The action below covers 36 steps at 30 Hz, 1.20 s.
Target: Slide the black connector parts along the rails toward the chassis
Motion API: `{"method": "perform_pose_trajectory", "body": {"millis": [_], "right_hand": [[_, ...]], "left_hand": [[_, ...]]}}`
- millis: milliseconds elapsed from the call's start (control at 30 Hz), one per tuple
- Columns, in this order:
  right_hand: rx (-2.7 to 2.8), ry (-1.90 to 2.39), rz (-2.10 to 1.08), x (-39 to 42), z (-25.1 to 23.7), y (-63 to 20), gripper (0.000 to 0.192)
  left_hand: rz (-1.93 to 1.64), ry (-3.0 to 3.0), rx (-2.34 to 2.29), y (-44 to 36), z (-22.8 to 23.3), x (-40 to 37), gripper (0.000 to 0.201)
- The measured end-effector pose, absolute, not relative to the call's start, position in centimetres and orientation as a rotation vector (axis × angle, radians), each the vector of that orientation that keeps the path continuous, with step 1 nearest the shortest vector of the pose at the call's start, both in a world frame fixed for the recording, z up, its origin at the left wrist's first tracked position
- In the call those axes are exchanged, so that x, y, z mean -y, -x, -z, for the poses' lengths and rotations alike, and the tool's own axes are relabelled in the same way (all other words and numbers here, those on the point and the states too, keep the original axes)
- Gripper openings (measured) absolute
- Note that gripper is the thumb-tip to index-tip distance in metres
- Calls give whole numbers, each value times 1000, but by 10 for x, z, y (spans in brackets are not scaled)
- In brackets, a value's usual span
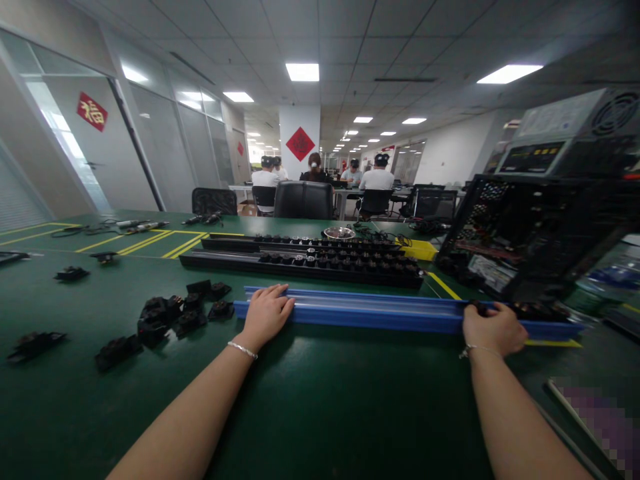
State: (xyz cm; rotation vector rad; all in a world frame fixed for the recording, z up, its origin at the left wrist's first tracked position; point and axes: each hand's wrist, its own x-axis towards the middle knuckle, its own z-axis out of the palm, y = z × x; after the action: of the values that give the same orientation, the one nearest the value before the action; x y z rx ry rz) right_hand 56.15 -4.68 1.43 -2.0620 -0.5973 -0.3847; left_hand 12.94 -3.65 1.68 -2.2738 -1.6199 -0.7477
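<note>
A long blue channel rail (375,315) lies left to right across the green table in front of me. Near its left end my left hand (266,313) holds it, fingers over the top and thumb along the near wall. Farther right, my right hand (493,328) is closed around a small black part (477,307) inside the channel, most of it hidden by the fingers. More black parts (543,311) sit in the channel to the right of that hand. Loose black parts (155,320) lie in a heap left of the rail.
Behind the blue rail are black rails (300,267) filled with round-topped parts, and a shiny round dish (339,233). An open computer case (525,233) stands at the right with a power supply (570,133) on top. Several people sit at desks farther back.
</note>
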Motion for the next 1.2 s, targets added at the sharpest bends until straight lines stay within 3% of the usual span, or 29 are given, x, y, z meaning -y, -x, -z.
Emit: {"method": "perform_pose_trajectory", "body": {"millis": [1200], "right_hand": [[746, 2085, 356, 43, -10, -556, 28]], "left_hand": [[745, 2250, 1616, -130, -17, 36, 41]]}}
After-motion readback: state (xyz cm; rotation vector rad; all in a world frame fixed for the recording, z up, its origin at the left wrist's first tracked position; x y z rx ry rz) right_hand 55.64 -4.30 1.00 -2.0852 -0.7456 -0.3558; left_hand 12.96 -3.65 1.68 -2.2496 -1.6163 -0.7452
